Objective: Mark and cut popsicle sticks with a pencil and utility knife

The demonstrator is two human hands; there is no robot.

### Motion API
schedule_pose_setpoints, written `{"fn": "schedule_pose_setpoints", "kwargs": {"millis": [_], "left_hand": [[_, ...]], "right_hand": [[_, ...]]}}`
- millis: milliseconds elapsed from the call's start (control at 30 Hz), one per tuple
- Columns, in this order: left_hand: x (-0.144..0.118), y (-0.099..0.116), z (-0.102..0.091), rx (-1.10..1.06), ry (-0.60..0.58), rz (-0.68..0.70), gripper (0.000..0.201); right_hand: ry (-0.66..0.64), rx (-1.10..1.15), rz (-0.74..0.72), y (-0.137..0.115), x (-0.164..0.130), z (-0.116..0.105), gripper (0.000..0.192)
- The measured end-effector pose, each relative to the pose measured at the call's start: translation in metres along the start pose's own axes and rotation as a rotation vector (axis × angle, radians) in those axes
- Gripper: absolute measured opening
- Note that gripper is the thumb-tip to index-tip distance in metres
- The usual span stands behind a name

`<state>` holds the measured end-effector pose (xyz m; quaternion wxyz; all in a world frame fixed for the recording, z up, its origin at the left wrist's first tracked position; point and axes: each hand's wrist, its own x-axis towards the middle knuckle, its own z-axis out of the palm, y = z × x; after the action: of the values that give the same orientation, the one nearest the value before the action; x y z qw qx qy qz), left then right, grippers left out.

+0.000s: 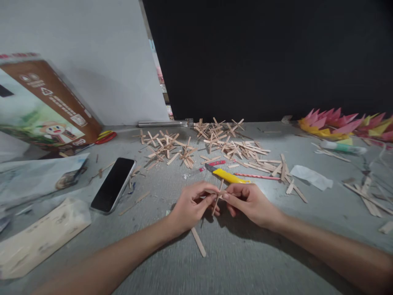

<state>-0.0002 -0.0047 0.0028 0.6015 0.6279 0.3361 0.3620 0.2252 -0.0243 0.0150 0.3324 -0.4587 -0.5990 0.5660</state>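
My left hand (190,206) and my right hand (249,201) meet at the middle of the grey table (245,262), fingertips pinched together on crossed wooden sticks (217,198). One stick runs upright and tilted, the other lies across it between my fingers. A loose wooden stick (198,241) lies on the table just below my left wrist. A yellow utility knife (226,175) rests right behind my hands.
Piles of stick crosses lie farther back, one pile (167,148) at left, another pile (233,143) at right. A black phone (113,184) lies left of my hands. A brown box (46,108) leans at far left. Pink and yellow paper flowers (344,123) sit at back right.
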Motion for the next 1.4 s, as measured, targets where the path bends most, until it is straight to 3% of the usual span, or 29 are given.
{"fn": "schedule_pose_setpoints", "kwargs": {"millis": [267,733,1233,1333,1400], "left_hand": [[-0.003,0.004,0.007,0.048,0.067,-0.034,0.046],[-0.015,0.012,0.007,0.079,-0.108,-0.192,0.063],[-0.012,0.009,0.003,0.055,-0.106,-0.167,0.063],[-0.008,0.009,0.002,-0.018,-0.054,-0.192,0.064],[-0.004,0.009,0.002,-0.052,0.041,-0.184,0.064]], "right_hand": [[0.135,-0.012,-0.022,-0.001,0.001,0.004,0.044],[0.118,-0.017,-0.002,0.001,-0.001,0.005,0.045],[0.154,-0.04,0.0,0.0,0.002,0.007,0.048],[0.17,-0.034,-0.017,0.002,0.005,0.006,0.048],[0.208,-0.028,-0.035,0.004,0.008,0.006,0.047]]}}
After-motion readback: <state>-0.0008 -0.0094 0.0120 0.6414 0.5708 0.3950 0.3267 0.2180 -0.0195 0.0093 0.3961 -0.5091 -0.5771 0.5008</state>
